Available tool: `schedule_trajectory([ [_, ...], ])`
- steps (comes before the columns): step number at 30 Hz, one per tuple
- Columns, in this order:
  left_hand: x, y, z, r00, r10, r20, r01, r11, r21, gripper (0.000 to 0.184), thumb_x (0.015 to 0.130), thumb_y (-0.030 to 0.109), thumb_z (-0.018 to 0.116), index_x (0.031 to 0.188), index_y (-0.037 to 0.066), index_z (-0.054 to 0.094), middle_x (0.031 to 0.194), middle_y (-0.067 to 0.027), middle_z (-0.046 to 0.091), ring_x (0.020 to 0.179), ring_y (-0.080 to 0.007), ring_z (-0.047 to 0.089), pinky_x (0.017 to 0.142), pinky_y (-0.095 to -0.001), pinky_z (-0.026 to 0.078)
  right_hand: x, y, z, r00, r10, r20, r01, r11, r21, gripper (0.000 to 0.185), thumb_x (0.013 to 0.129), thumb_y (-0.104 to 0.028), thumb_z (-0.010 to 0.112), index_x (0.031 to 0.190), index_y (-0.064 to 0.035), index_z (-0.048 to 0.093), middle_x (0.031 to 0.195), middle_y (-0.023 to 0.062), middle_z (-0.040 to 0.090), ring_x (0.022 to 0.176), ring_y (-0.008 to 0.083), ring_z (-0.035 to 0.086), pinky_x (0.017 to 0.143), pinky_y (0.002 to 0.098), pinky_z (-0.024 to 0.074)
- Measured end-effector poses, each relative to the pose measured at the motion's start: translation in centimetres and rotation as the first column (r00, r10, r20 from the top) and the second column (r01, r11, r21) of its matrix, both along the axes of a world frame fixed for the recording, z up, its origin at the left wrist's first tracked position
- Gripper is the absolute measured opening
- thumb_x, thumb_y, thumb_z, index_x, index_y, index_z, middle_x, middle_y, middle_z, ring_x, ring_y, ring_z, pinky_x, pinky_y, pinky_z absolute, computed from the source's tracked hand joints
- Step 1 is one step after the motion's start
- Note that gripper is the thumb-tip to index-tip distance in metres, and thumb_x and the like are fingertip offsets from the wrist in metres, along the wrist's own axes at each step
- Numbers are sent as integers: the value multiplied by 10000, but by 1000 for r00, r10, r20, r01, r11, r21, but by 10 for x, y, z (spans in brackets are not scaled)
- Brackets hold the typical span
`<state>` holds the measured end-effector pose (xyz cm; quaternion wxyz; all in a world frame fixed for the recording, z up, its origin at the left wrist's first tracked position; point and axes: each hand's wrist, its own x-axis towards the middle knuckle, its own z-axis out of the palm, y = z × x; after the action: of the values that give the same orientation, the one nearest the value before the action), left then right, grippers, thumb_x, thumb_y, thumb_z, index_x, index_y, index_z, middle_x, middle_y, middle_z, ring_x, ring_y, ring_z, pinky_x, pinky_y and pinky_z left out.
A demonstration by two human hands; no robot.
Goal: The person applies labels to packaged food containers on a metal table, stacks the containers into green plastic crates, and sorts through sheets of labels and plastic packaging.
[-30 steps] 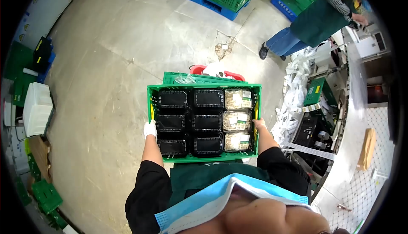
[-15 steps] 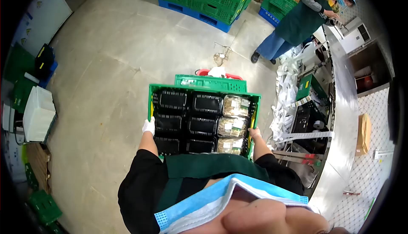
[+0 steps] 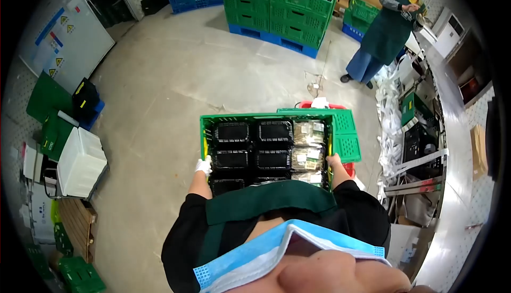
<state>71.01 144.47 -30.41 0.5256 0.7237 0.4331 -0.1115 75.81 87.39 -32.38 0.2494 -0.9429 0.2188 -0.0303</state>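
Observation:
A green plastic crate (image 3: 266, 116) is in front of my body, gripped at its two short sides. My left hand (image 3: 203, 166), in a white glove, is closed on the left wall near a yellow handle part. My right hand (image 3: 335, 161) is closed on the right wall; its fingers are partly hidden. Inside sit black plastic trays (image 3: 232, 159) in two columns, with clear packs of brownish food (image 3: 307, 158) bearing white labels in the right column. The crate's near edge is covered by my apron (image 3: 271, 202).
Another green crate (image 3: 347, 136) and a red container (image 3: 306, 104) are beyond and to the right. Stacked green crates (image 3: 298, 19) stand on a blue pallet (image 3: 274, 38). A co-worker (image 3: 391, 32) stands by the metal counter (image 3: 452, 186). A white box (image 3: 81, 157) is at left.
The view has turned left, and the held crate has shifted left relative to the green crate behind it. The co-worker has straightened up, hands now raised at the chest.

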Motion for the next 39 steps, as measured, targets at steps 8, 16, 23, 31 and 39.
schedule_trajectory([
  [8,-39,141,12,976,216,31,-218,973,83,525,819,434,434,1064,-30,443,877,-152,540,607,-248,547,480,-321,453,68,164,71,946,230,-230,-187,963,195,446,626,-238,597,966,27,482,909,244,558,877,365,538,774,384,429],
  [16,9,170,39,966,260,-21,-257,963,87,549,828,465,398,1043,-39,440,716,-122,546,453,-211,484,429,-313,401,133,223,120,963,251,-94,-229,953,200,401,653,-232,595,936,28,481,904,239,556,874,357,535,771,369,431],
  [23,127,185,12,953,294,75,-297,954,36,528,821,470,400,1024,-14,454,652,-133,512,448,-215,469,441,-340,396,242,234,101,972,236,-19,-229,958,172,315,621,-201,581,853,10,558,836,237,575,827,348,559,744,378,446],
  [31,341,219,-46,970,225,94,-229,973,37,465,821,422,436,1045,14,440,720,-108,514,535,-215,505,393,-337,407,448,215,68,946,248,-210,-184,941,283,406,619,-225,596,955,-7,535,896,216,573,861,334,554,763,357,440],
  [39,560,139,84,989,-130,65,114,971,211,515,798,444,436,1048,-6,438,796,-141,530,557,-220,521,472,-314,441,561,155,49,943,13,-331,97,945,313,406,615,-275,605,907,6,577,898,228,579,843,330,570,750,378,448],
])
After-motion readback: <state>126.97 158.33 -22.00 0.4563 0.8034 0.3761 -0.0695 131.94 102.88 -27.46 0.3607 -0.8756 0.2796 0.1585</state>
